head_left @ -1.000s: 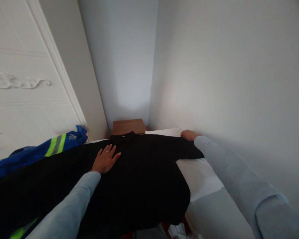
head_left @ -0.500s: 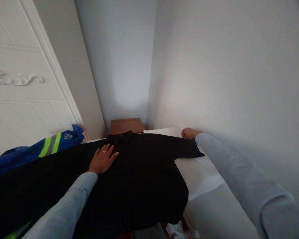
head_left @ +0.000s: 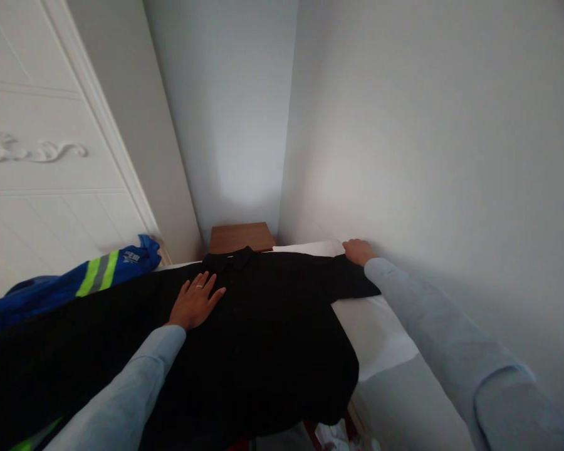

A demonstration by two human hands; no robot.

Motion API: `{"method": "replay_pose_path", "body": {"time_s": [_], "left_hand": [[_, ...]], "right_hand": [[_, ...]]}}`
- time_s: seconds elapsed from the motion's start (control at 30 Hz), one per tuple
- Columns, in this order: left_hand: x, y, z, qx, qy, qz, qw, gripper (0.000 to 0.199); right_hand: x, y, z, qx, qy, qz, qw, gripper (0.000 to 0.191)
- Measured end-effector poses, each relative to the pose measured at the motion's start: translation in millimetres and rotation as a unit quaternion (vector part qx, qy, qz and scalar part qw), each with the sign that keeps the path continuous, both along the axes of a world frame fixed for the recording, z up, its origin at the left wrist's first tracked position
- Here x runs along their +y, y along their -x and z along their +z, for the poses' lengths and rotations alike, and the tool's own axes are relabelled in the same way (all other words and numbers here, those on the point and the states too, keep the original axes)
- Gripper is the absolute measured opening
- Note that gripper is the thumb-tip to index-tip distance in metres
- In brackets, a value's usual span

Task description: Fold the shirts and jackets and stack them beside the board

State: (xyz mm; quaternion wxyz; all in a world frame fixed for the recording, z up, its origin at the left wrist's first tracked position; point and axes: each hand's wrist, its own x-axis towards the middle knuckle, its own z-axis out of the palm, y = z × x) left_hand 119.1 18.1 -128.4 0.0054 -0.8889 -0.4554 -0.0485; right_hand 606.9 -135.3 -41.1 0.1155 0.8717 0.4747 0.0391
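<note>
A black collared shirt [head_left: 267, 326] lies spread out with its collar at the far side and a short sleeve reaching right. My left hand [head_left: 195, 300] rests flat on it just below the collar, fingers apart, a ring on one finger. At the far edge of the sleeve, close to the wall, my right hand [head_left: 358, 252] has its fingers closed on the black cloth; the fingertips are partly hidden. White cloth [head_left: 383, 332] shows under and beside the sleeve, and a white strip [head_left: 310, 248] lies beyond the shoulder.
A blue garment with yellow-green and grey bands [head_left: 122, 266] lies at the left, by a white panelled cabinet [head_left: 42, 125]. Behind the collar stands a brown wooden top [head_left: 242, 237]. The wall [head_left: 427, 156] rises close on the right. Crumpled white things [head_left: 333, 435] show below the shirt's hem.
My right hand has shifted slightly toward me along the sleeve edge, and the sleeve's end has drawn in a little to the left. My left hand stays on the shirt.
</note>
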Motion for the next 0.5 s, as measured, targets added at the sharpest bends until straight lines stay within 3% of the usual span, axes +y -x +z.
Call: {"method": "replay_pose_path", "body": {"time_s": [0.2,0.5], "left_hand": [[2,0,-2.6,0.002,-0.006,-0.006,1.0,0.068],[6,0,-7.1,-0.012,-0.011,-0.006,1.0,0.068]], "right_hand": [[0,-17,-5.9,0.032,0.02,-0.053,0.998,0.035],[-12,-17,-0.8,0.017,-0.005,-0.046,0.999,0.032]]}}
